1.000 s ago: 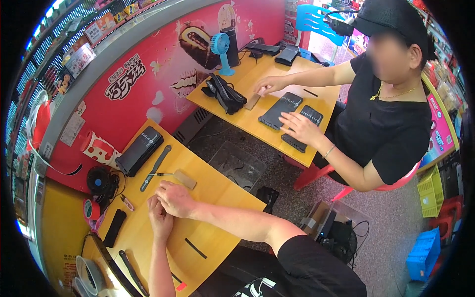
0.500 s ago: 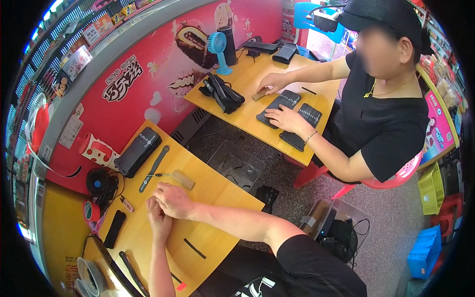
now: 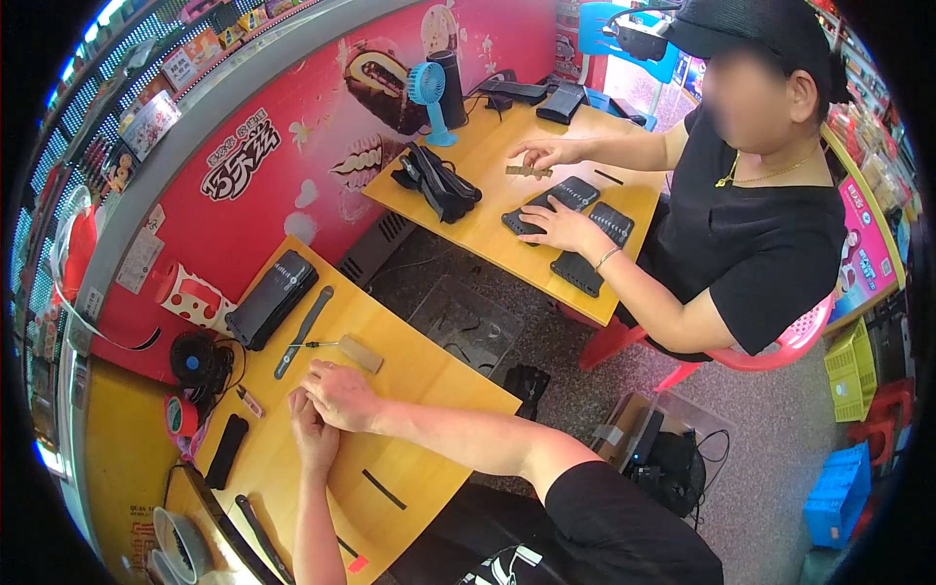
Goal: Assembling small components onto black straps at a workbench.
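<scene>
1. Apparently doing fine handwork, with any piece hidden between the meeting fingers of left hand [image 3: 310,426] and right hand [image 3: 343,395].
2. Curled closely together; cannot tell whether pinching.
3. Likely calling next for steady fingertip control.
4. Just beyond the fingers: one tan block [image 3: 362,353], one thin tool [image 3: 314,344], one grey strap [image 3: 315,314]; farther, one black case [image 3: 271,300].
5. Leftward: one small tube [image 3: 251,401], one black pouch [image 3: 227,451].
6. Bodyward on the counter [image 3: 424,361]: one plain black strip [image 3: 384,489].

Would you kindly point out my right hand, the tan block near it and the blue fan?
Right hand [image 3: 341,395], head view: its back.
Tan block [image 3: 362,354], head view: upper face.
Blue fan [image 3: 427,84], head view: its round head.
</scene>
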Available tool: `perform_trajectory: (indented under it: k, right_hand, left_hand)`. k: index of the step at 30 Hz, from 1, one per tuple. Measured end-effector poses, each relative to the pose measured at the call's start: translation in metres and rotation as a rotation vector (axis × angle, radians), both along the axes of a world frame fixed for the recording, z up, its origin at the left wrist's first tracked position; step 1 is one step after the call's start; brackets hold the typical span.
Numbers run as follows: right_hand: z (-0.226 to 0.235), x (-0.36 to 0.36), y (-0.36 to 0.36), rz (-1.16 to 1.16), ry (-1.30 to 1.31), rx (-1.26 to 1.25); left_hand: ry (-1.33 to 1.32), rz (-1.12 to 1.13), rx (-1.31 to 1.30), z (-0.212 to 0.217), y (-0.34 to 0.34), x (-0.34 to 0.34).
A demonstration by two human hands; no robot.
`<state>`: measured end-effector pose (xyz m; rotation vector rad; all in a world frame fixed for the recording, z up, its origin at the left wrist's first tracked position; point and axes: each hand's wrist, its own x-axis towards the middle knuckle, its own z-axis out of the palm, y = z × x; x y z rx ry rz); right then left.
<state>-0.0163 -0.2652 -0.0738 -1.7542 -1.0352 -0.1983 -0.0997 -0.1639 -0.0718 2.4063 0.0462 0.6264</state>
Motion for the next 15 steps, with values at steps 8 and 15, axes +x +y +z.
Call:
perform_trajectory:
  k: [8,15]
  right_hand:
    - [0.0001,-0.0006,-0.0005,-0.002,-0.01,0.002]
    - [-0.0013,-0.001,0.0009,0.012,0.005,0.016]
  left_hand:
    - [-0.013,-0.006,-0.007,0.0018,-0.0023,-0.0003]
    - [-0.021,-0.003,0.0,0.0033,-0.0041,0.0009]
